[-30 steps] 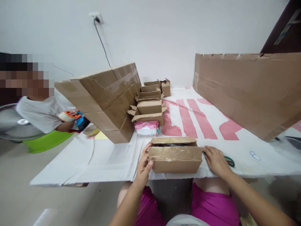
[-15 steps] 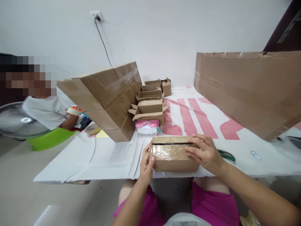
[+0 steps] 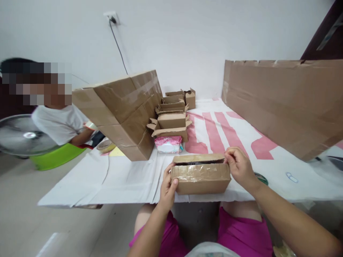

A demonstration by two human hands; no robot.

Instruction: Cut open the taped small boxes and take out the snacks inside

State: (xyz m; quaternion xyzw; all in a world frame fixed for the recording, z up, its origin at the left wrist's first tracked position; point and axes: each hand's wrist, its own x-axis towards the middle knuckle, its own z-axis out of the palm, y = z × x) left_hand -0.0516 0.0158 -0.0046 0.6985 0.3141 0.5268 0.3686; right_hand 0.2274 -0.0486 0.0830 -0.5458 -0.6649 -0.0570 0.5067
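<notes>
A small brown cardboard box (image 3: 200,176) with clear tape across its near face sits at the front edge of the white sheet (image 3: 120,178). Its top flaps are slightly apart, with something dark inside. My left hand (image 3: 168,185) grips the box's left end, thumb on the front face. My right hand (image 3: 239,167) is curled around the box's upper right corner, fingers pinched at the flap's edge. Green-handled scissors (image 3: 261,176) lie just right of that hand, mostly hidden behind it.
A large taped carton (image 3: 123,110) leans at the left. Several small open boxes (image 3: 171,121) are stacked behind a pink-and-white packet (image 3: 168,144). A long cardboard sheet (image 3: 284,103) stands at right. A person in a white shirt (image 3: 60,123) sits at left near a fan (image 3: 21,135) and green tub (image 3: 56,157).
My right hand moved from the table by the scissors onto the box's front, then to its upper right corner. The left hand stayed on the box's left end.
</notes>
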